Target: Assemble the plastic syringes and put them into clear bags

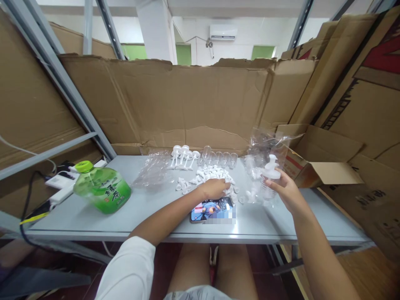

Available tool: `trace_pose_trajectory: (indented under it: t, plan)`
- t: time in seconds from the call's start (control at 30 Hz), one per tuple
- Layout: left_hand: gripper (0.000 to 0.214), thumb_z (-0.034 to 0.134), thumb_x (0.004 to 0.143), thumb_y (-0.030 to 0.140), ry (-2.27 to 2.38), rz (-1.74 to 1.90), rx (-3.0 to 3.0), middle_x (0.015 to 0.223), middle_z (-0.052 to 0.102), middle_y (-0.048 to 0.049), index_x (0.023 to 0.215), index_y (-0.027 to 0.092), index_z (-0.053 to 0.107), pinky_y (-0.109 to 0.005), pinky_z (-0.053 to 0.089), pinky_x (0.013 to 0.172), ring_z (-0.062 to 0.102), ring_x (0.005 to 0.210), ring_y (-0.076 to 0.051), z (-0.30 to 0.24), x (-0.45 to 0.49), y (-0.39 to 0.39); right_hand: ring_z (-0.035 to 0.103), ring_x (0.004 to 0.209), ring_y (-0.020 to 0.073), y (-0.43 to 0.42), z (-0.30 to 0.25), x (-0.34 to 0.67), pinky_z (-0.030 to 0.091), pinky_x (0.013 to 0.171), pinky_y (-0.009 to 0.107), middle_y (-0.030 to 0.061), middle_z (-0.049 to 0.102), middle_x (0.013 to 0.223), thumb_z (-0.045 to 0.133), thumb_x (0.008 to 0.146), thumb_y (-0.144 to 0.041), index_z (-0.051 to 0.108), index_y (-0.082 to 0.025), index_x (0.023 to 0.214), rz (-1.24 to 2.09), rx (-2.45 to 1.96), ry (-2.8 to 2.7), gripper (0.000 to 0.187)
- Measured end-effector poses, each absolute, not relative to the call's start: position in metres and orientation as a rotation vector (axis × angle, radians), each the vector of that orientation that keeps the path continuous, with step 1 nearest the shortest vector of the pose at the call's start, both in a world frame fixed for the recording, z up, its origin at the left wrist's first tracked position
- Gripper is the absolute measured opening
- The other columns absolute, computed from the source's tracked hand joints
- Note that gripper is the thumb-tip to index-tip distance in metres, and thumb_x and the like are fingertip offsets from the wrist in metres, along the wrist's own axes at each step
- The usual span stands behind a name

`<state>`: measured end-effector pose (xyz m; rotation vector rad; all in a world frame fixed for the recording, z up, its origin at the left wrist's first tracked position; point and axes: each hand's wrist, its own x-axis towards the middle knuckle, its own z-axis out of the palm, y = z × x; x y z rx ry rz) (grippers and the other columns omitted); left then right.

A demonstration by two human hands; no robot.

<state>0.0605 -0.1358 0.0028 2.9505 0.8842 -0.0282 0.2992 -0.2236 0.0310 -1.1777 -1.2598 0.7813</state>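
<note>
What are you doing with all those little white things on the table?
A person sits at a grey table. The right hand holds a small clear bottle with a white pump top upright. The left hand rests on a pile of small white caps. Behind the pile stand assembled pumps and a row of clear bottles. A phone lies near the front edge, a green drink bottle to the left.

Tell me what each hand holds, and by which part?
Right hand grips a clear pump bottle by its body. Left hand rests on small white parts; grasp unclear.
</note>
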Motion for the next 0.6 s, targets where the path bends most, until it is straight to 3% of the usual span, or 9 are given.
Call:
trace_pose_trajectory:
  t: [0.33, 0.47, 0.6]
  plan:
    - [0.030, 0.052, 0.074, 0.024, 0.871, 0.034, 2.803, 0.102, 0.061, -0.0088, 0.103, 0.018, 0.058, -0.029, 0.044, 0.077, 0.058, 0.093, -0.023, 0.003, 0.061, -0.132, 0.060, 0.092, 0.0271, -0.226, 0.032, 0.300, 0.048, 0.078, 0.039, 0.0085, 0.062, 0.104, 0.070, 0.064, -0.045, 0.049, -0.020, 0.114, 0.559, -1.418, -1.449, 0.060]
    - [0.026, 0.056, 0.072, 0.021, 0.819, 0.309, 2.640, 0.092, 0.063, -0.0061, 0.097, 0.017, 0.061, -0.026, 0.045, 0.072, 0.059, 0.080, -0.018, 0.018, 0.048, -0.133, 0.059, 0.091, 0.0275, -0.235, 0.043, 0.304, 0.046, 0.078, 0.037, 0.0084, 0.062, 0.103, 0.064, 0.068, -0.047, 0.053, -0.019, 0.110, 0.300, -1.547, -1.738, 0.052]
    - [0.024, 0.058, 0.074, 0.029, 0.790, 0.703, 2.304, 0.081, 0.061, -0.0024, 0.095, 0.017, 0.060, -0.024, 0.046, 0.067, 0.057, 0.070, -0.012, 0.047, 0.021, -0.137, 0.057, 0.095, 0.0277, -0.245, 0.053, 0.309, 0.046, 0.079, 0.036, 0.0081, 0.060, 0.109, 0.061, 0.071, -0.046, 0.052, -0.021, 0.111, 0.288, -1.574, -1.966, 0.047]
